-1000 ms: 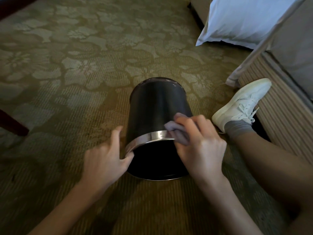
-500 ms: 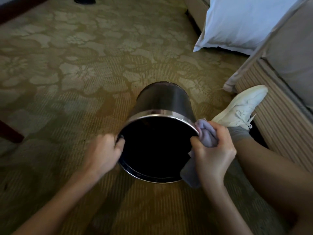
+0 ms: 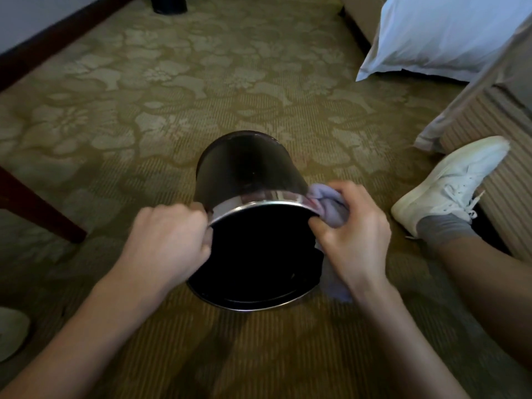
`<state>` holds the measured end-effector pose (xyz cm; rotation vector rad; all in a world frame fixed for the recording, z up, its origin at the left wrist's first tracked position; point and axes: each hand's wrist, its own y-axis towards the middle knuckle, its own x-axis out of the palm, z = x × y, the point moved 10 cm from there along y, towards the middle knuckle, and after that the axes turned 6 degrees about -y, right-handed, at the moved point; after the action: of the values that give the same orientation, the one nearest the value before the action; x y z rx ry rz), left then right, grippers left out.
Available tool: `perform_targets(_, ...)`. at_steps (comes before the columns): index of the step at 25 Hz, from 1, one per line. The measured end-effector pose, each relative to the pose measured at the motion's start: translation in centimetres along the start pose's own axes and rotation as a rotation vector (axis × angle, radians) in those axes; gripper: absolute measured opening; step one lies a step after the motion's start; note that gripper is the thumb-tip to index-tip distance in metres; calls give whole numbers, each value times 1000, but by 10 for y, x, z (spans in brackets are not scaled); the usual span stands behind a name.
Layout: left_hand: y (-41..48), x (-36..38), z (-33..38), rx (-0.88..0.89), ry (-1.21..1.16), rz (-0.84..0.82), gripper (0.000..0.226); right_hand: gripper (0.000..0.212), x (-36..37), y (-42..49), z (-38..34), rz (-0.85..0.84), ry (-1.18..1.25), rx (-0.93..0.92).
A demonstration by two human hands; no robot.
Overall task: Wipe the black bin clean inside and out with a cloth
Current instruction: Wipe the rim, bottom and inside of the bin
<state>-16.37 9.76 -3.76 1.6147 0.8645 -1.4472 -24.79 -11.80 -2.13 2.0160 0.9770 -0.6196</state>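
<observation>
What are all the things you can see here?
bin: one, black with a silver rim, middle of the carpet, tipped, opening toward the camera
cloth: one, pale purple-grey, at the bin's right rim
carpet: one, olive with pale flowers, covers the floor
pillow: one, white, top right
bed: one, beige striped side, right edge
wooden leg: one, dark brown, left edge
dark round thing: one, black, top edge, cut off
pale thing: one, bottom left, unclear
shoe: one, white, right, on the person's foot
sock: one, grey, above the shoe
left hand: one, grips the bin's left rim
right hand: one, holds the cloth against the bin's right rim
</observation>
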Motion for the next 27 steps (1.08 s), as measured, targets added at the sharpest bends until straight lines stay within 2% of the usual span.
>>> perform_targets(3,-3,-1,26,37,24,25,15,24,15,3,-80,-25,-386,-453)
perform_targets(5,-5,-2,25,30,-10,82,24,20,22,-5,-97,-36,-444,-525)
perform_targets(8,-21,8,0,26,-188,251,39,26,6,-7,-71,-6,-279,-382)
perform_targets(9,-28,23,-10,-6,-259,239,41,28,-2,-5,-58,10,-220,-324)
perform_targets(10,-33,47,-16,-58,-364,183,38,29,-7,-4,-44,20,-165,-266)
perform_targets(12,-44,109,-19,-228,-623,-93,19,32,-12,-5,-18,38,-47,-171)
perform_targets(13,-50,130,-11,-284,-768,-183,20,33,-15,-9,-7,56,-1,-133)
perform_targets(16,-50,154,6,-356,-988,-199,29,36,-27,-24,30,138,53,-34)
perform_targets(19,-29,133,14,-272,-877,-200,32,41,-33,-44,68,225,146,102)
perform_targets(22,-5,78,15,-94,-519,-98,32,40,-18,-57,96,268,352,289)
perform_targets(25,-3,36,6,-54,-183,-66,31,37,25,-69,104,196,626,446)
perform_targets(27,-5,19,0,-53,-47,-59,31,35,61,-86,103,103,752,591)
